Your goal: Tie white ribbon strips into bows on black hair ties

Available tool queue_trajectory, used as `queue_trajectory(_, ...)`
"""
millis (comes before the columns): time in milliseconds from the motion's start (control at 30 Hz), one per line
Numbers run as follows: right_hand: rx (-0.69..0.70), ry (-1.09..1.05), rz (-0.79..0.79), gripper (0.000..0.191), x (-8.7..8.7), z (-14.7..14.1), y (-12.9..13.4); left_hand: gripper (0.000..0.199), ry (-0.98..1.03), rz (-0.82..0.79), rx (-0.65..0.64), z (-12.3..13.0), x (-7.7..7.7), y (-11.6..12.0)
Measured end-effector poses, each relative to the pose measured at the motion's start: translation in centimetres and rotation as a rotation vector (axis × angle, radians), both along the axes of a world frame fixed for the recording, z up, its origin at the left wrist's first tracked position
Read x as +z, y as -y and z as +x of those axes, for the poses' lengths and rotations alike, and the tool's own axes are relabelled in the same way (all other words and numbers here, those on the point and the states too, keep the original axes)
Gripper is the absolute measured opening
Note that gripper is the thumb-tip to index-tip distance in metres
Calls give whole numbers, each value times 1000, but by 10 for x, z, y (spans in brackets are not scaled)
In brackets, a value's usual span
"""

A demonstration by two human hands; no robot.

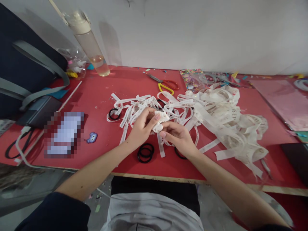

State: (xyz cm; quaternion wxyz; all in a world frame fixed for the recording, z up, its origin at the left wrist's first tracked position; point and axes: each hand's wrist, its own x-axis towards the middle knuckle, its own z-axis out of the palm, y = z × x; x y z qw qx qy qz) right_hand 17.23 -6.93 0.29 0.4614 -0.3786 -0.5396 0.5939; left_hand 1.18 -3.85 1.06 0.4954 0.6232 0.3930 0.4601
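Both hands meet over the middle of the red table (101, 93), and I see them pinching the same small folded piece of white printed ribbon (160, 121). On the left hand (141, 126) the fingers are curled in, with thumb and first fingers closed on the left side of the piece. On the right hand (177, 136) the fingers are also bent, and their tips close on the lower right part of it. So neither hand is open; both grip the ribbon piece, which is lifted a little above the table, just in front of the cut strips.

Behind the hands lie many short cut strips (134, 107), too many and too tangled for me to count. To the right of them is 1 big loose heap of long ribbon (231, 125).

I count 4 black hair ties: 1 alone at the left end of the strips (113, 114), 2 lying together under the left wrist (145, 153), and 1 partly hidden under the right hand (180, 155).

Further back I see 1 pair of scissors (165, 84) with 1 yellow and 1 red handle loop, 1 clear bottle (90, 43) leaning on the wall, and 1 dark bag (26, 70) at the left.
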Motion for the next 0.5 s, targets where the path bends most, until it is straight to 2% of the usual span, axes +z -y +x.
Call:
queue_trajectory(167,21,42,-29,18,0,-1,-1,17,-87,158,52,-1,0,2)
queue_trajectory(300,54,-11,-46,20,-2,3,-1,20,-67,117,34,0,-1,1)
queue_trajectory(400,6,-27,-43,20,-3,1,-1,21,-92,128,68,1,-2,2)
queue_trajectory(500,-63,4,-52,24,-4,-3,-1,19,-163,242,118,1,-4,5)
